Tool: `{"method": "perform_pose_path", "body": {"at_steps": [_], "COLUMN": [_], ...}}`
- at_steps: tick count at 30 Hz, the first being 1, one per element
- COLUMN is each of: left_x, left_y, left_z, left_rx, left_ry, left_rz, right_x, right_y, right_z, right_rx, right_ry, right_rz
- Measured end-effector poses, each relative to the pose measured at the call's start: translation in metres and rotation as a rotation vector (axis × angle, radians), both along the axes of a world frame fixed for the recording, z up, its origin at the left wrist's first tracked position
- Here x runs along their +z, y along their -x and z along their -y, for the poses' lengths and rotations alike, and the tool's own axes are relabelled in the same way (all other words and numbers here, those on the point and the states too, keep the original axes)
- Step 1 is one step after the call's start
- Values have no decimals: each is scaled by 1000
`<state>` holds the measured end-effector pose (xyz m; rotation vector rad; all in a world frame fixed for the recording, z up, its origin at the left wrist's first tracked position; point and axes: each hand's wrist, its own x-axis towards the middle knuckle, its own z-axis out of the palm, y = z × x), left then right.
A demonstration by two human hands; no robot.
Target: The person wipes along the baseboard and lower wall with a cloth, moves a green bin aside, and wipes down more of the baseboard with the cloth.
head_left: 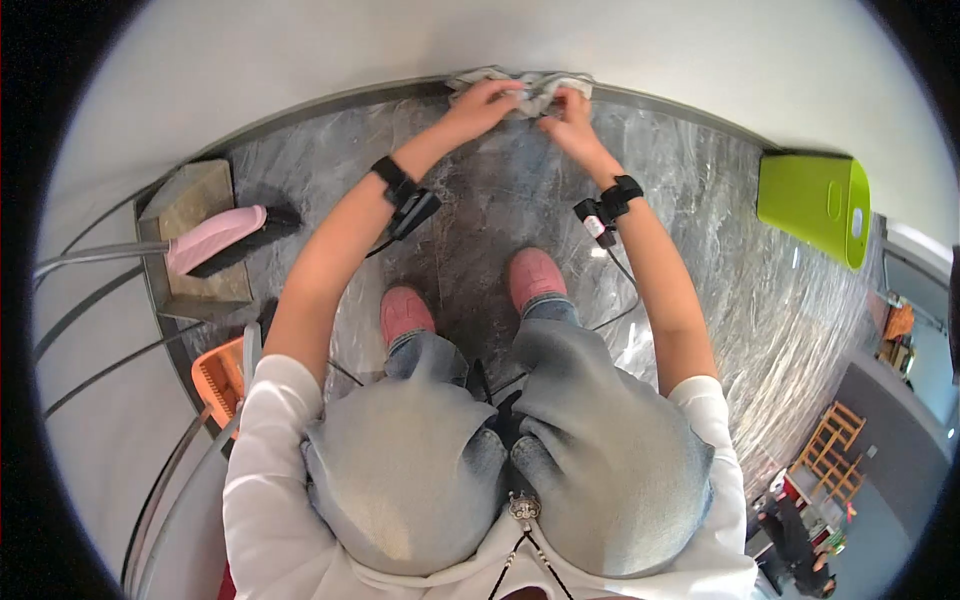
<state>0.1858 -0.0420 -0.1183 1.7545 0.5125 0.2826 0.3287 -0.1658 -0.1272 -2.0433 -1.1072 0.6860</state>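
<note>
Left hand: in the head view, my left hand [485, 108] is touching the cloth's left part with bent fingers; I cannot tell whether they are closing on it.
Right hand: my right hand [570, 122] is reaching onto the cloth's right part, thumb and fingers standing a little apart; I cannot tell whether it is pinching.
Cloth: the crumpled grey-white cloth [540, 96] is lying under my fingers, along the foot of the wall [500, 35].
Right of my grip: a green bin [808, 205] is standing by the wall.
Left of my grip: a pink-headed broom [215, 240] is resting at a dustpan [192, 200].
</note>
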Motion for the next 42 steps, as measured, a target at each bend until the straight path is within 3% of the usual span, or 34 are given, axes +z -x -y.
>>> {"method": "perform_pose_path", "body": {"at_steps": [6, 8, 12, 17, 19, 22, 24, 27, 29, 33, 36, 40, 42], "left_x": [8, 3, 15, 30, 33, 34, 41, 47, 30, 8, 20, 9, 17], "left_y": [-48, -45, -8, 67, 91, 104, 108, 94, 88, 66, 52, 33, 25], "left_z": [40, 38, 11, -22, -36, -41, -44, -27, -19, -13, -16, -33, -37], "left_rx": [-91, -78, 17, -30, -181, -146, -146, -118, -125, -120, -244, -421, -496], "left_ry": [-40, -1, 185, 82, 13, 18, 18, 134, -234, -291, -725, -992, -1030], "left_rz": [24, 37, -8, -304, -471, -454, -533, -647, -659, -668, -762, -708, -609], "right_x": [5, -4, -3, -15, -30, -40, -41, -45, -39, -20, 15, 85, 132], "right_y": [-49, -55, -36, 11, 34, 45, 51, 44, 34, -7, -26, -34, -23], "right_z": [59, 61, 30, -15, -24, -33, -30, -28, -20, 10, 89, 245, 323], "right_rx": [-288, -317, -128, 123, 140, 157, 73, 139, 188, 304, 219, 143, 168], "right_ry": [-140, -131, -163, -178, -216, -213, -201, -304, -326, -158, -10, 540, 698], "right_rz": [-316, -264, -432, -403, -376, -343, -266, -266, -244, -441, -651, -304, -272]}}
